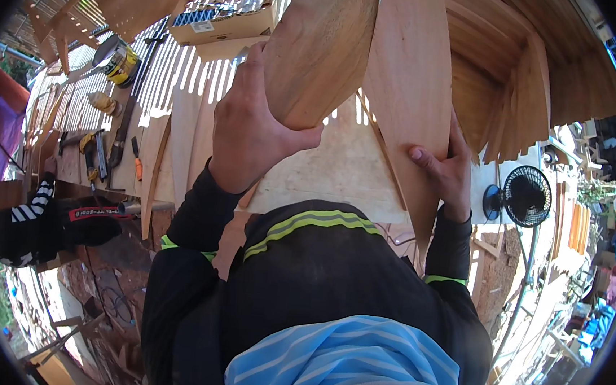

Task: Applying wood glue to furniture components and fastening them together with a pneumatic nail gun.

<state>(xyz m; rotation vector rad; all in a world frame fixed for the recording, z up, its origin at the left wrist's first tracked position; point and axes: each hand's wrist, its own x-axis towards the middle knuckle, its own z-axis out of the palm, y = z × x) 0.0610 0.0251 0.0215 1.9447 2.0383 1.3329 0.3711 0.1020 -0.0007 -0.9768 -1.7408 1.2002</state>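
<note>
My left hand point(244, 126) grips the lower end of a broad brown wooden board point(319, 56), its thumb hooked under the end and fingers up the left side. In my right hand point(447, 167) is a paler, tapered wooden board point(409, 77), thumb on its face and fingers behind its right edge. Both boards are raised above the workbench point(309, 182), side by side, and nearly meet at the top. The pale board narrows to a point beside my right forearm. Several thin wood strips point(154, 173) lie to the left of my left hand.
A cardboard box point(223, 23) of wood pieces stands at the back. Stacked curved boards point(525, 94) rise at the right, above a small black fan point(526, 196). At left are a yellow can point(119, 62), an orange-handled tool point(137, 161) and another person's striped sleeve point(32, 207).
</note>
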